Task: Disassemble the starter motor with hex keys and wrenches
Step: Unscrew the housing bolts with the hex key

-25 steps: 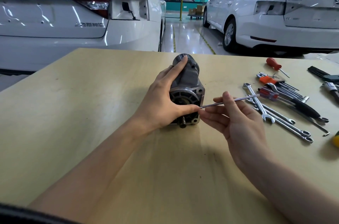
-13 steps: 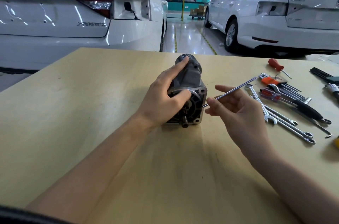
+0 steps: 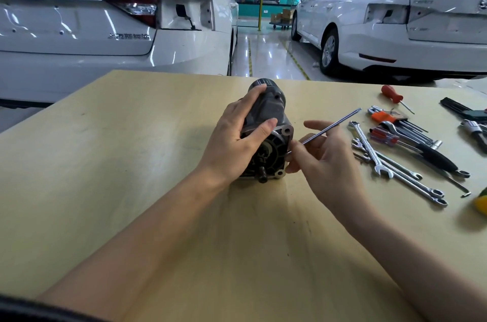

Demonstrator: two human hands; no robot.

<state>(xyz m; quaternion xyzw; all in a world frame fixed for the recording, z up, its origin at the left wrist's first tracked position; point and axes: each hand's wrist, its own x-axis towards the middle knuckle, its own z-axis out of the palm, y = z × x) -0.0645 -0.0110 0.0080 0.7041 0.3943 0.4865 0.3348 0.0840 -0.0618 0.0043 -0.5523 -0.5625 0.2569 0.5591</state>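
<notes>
Left grip: left hand (image 3: 232,142) wrapped over the motor (image 3: 266,134), fingers curled across the top of the housing, thumb laid along the flange; judged a bracing hold so the body does not roll.
Right grip: right hand (image 3: 326,161) pinching the rod (image 3: 332,126) near its lower end between thumb and forefinger, other fingers loosely spread; judged a light hold for drawing out or guiding the rod, not for torque.
Motor, place: on the bench (image 3: 131,163), lying on its side, end face turned toward the wearer and tilted toward the right hand.
Motor, make: dull grey cast housing, rounded and tapering to a ribbed dark cap at the far end; squarish bright flange with lug holes at the corners; black ribbed end plate with a short stub shaft low on the face.
Rod: thin, straight, polished steel; lower tip at the motor's right flange edge, upper end slanting up and away to the right. Whether the tip sits inside a hole cannot be told.
Wrenches (image 3: 374,155): right of the motor, well apart; flat chromed combination spanners, fanned on the bench.
Hex keys (image 3: 411,124): right of the motor, beyond the wrenches; thin bars in an orange holder.
Screwdriver (image 3: 392,95): far right of the motor; red handle, short blade.
Bench: pale wood-grain sheet, matt, lightly scuffed.
Step, judged: a long through-bolt is being handled at the flange.
</notes>
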